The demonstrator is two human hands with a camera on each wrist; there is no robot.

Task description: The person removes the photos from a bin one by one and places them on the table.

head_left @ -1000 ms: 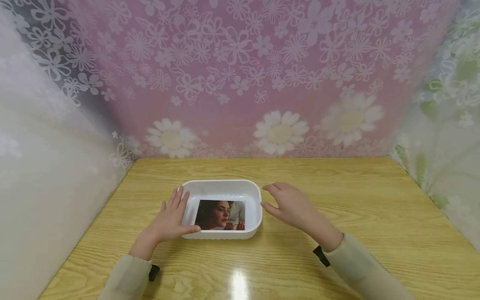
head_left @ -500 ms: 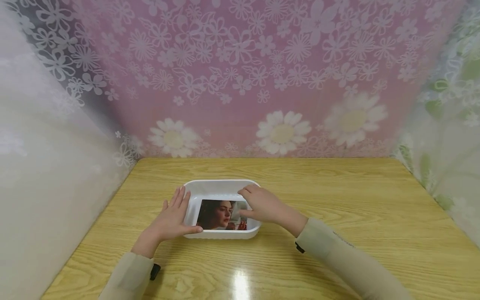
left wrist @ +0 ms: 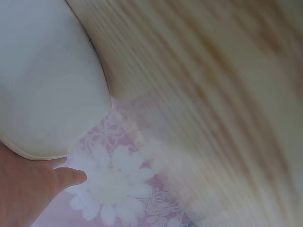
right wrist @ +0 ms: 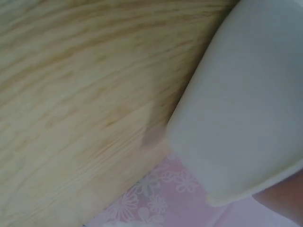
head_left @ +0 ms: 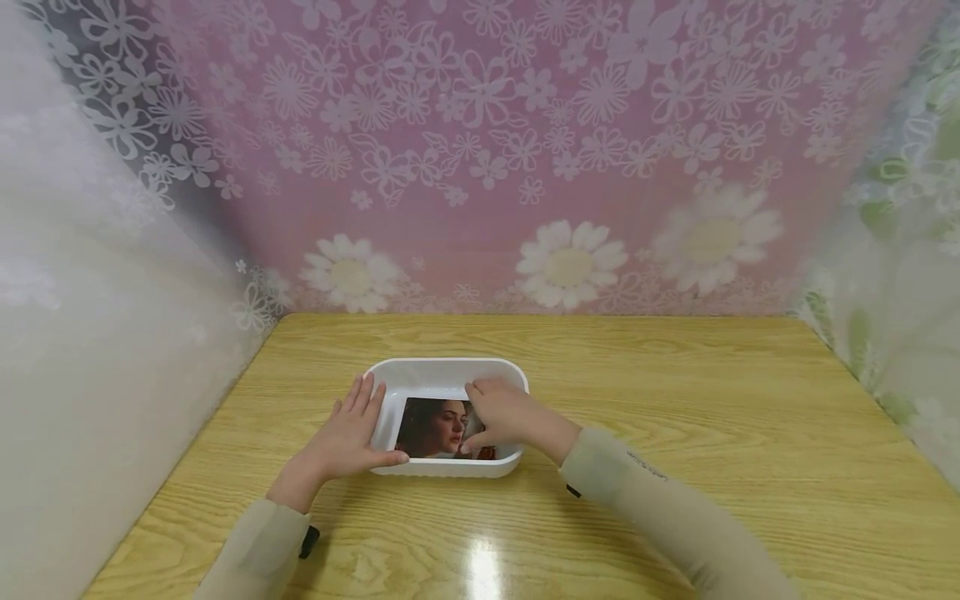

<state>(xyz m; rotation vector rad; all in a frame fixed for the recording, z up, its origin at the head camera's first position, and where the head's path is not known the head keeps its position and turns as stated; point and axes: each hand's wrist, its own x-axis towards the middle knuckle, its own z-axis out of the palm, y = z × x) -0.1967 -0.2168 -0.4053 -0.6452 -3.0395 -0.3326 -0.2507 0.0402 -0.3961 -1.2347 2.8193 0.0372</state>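
A white rectangular plastic tray (head_left: 446, 362) with rounded corners sits on the table in the head view. Inside it lies a printed photo (head_left: 437, 429) of a face, dark at its left. My left hand (head_left: 341, 437) rests on the tray's left rim, fingers spread and straight, thumb on the front rim. Reaching over the right rim, my right hand (head_left: 508, 412) is inside the tray above the photo's right part, its thumb apart from its fingers. It hides that part of the photo. Both wrist views show the tray's outer wall (left wrist: 47, 85) with part of a hand at the rim.
A wood-grain table (head_left: 660, 383) surrounds the tray. Behind it stands a pink backdrop (head_left: 450, 217) with white flowers. Pale floral side panels (head_left: 97, 333) flank the table at left and right.
My right hand has moved left, from beside the tray to over the photo inside it. My left hand stays on the left rim. The photo and tray hardly differ.
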